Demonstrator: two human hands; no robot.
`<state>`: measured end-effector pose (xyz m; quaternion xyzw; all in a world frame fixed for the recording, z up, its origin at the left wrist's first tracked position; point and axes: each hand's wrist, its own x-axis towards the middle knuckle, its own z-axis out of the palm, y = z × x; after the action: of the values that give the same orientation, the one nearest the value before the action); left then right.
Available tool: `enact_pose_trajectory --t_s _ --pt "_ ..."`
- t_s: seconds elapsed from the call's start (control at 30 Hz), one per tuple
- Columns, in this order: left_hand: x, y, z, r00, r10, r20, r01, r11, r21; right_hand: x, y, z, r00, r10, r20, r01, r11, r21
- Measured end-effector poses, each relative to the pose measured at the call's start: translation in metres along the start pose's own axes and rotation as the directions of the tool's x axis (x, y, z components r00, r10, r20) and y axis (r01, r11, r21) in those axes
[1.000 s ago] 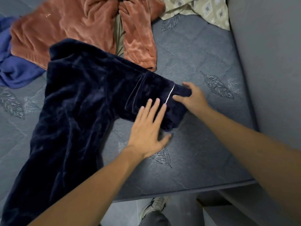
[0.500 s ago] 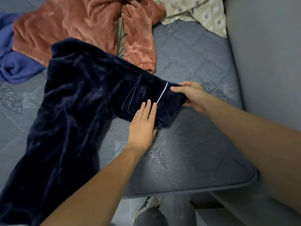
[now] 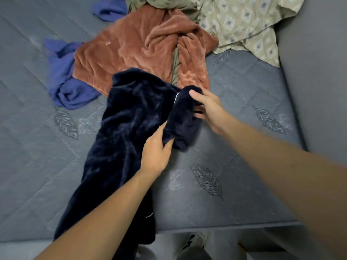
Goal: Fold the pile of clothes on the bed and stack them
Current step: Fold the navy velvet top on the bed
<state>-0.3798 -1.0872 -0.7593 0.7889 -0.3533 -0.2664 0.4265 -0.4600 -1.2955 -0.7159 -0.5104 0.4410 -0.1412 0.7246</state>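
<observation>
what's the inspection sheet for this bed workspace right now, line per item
surface: grey quilted mattress with leaf stitching
job's things: navy velvet garment spread out, its sleeve lifted; rust garment, purple garment and patterned cloth unfolded behind it
clutter: nothing seen
grippers: left hand grips the sleeve's lower part; right hand holds its cuff end
cables: nothing seen
surroundings: grey wall at right; shoe on floor below

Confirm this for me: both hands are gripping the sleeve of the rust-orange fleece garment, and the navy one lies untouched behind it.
Not right. The head view shows the left hand and right hand gripping the sleeve of the navy garment. The rust-orange garment is the one lying untouched behind it on the mattress.
</observation>
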Motion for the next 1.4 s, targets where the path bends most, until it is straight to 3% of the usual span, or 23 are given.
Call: enact_pose_trajectory --t_s 0.1,0.17,0.2,0.27,0.37,0.43,0.5,0.57,0.6,0.67,0.77,0.87,0.93,1.07,1.13,1.23,1.3,1.4 --pt "0.011 -0.025 -0.037 0.994 -0.080 -0.075 0.071 0.990 -0.120 0.006 0.006 0.050 0.994 -0.107 -0.020 0.106 0.992 -0.076" --pt "0.020 -0.040 -0.063 0.981 -0.158 -0.110 0.135 0.972 -0.195 0.006 0.015 0.079 0.975 -0.219 -0.039 0.204 0.952 -0.227" --pt "0.024 -0.047 -0.075 0.973 -0.201 -0.114 0.166 0.950 -0.263 0.006 0.021 0.092 0.956 -0.291 -0.037 0.258 0.893 -0.368" --pt "0.034 -0.060 -0.098 0.949 -0.293 -0.112 0.224 0.883 -0.412 0.004 0.037 0.112 0.907 -0.418 0.043 0.337 0.663 -0.669" --pt "0.044 -0.080 -0.126 0.924 -0.363 -0.120 0.271 0.844 -0.463 0.006 0.061 0.143 0.874 -0.457 0.169 0.355 0.361 -0.862" --pt "0.046 -0.094 -0.143 0.944 -0.267 -0.194 0.216 0.944 -0.248 0.013 0.076 0.163 0.875 -0.442 0.199 0.340 0.268 -0.901" --pt "0.050 -0.103 -0.162 0.974 0.024 -0.224 -0.004 0.996 0.087 0.023 0.088 0.178 0.879 -0.422 0.223 0.335 0.211 -0.918" --pt "0.065 -0.104 -0.175 0.932 0.361 -0.041 -0.326 0.880 0.345 0.034 0.098 0.187 0.876 -0.414 0.246 0.341 0.173 -0.924" --pt "0.075 -0.105 -0.176 0.890 0.447 0.090 -0.442 0.795 0.416 0.039 0.102 0.191 0.872 -0.417 0.256 0.349 0.163 -0.923" --pt "0.095 -0.111 -0.170 0.876 0.410 0.253 -0.480 0.703 0.525 0.048 0.106 0.194 0.862 -0.429 0.270 0.377 0.188 -0.907" --pt "0.115 -0.133 -0.162 0.937 0.201 0.287 -0.343 0.699 0.628 0.051 0.113 0.181 0.830 -0.508 0.229 0.362 0.179 -0.915" --pt "0.125 -0.157 -0.160 0.922 0.231 0.311 -0.380 0.698 0.608 0.047 0.126 0.160 0.843 -0.528 0.100 0.176 0.097 -0.980" --pt "0.129 -0.165 -0.160 0.909 0.260 0.324 -0.410 0.688 0.599 0.046 0.132 0.156 0.879 -0.477 0.010 0.105 0.172 -0.980" --pt "0.121 -0.173 -0.163 0.901 0.294 0.318 -0.431 0.682 0.591 0.037 0.138 0.160 0.885 -0.466 -0.030 0.122 0.292 -0.948" --pt "0.098 -0.181 -0.171 0.929 0.253 0.269 -0.365 0.743 0.562 0.016 0.148 0.159 0.896 -0.435 -0.089 0.114 0.418 -0.901" --pt "0.029 -0.202 -0.186 0.957 0.066 0.281 -0.191 0.876 0.442 -0.038 0.176 0.161 0.934 -0.306 -0.183 0.049 0.618 -0.785" --pt "-0.033 -0.217 -0.198 0.937 -0.010 0.349 -0.141 0.905 0.402 -0.081 0.201 0.167 0.956 -0.245 -0.158 0.041 0.649 -0.760" --pt "-0.126 -0.234 -0.216 0.930 -0.026 0.367 -0.115 0.927 0.357 -0.148 0.241 0.181 0.965 -0.256 -0.061 0.109 0.601 -0.792"
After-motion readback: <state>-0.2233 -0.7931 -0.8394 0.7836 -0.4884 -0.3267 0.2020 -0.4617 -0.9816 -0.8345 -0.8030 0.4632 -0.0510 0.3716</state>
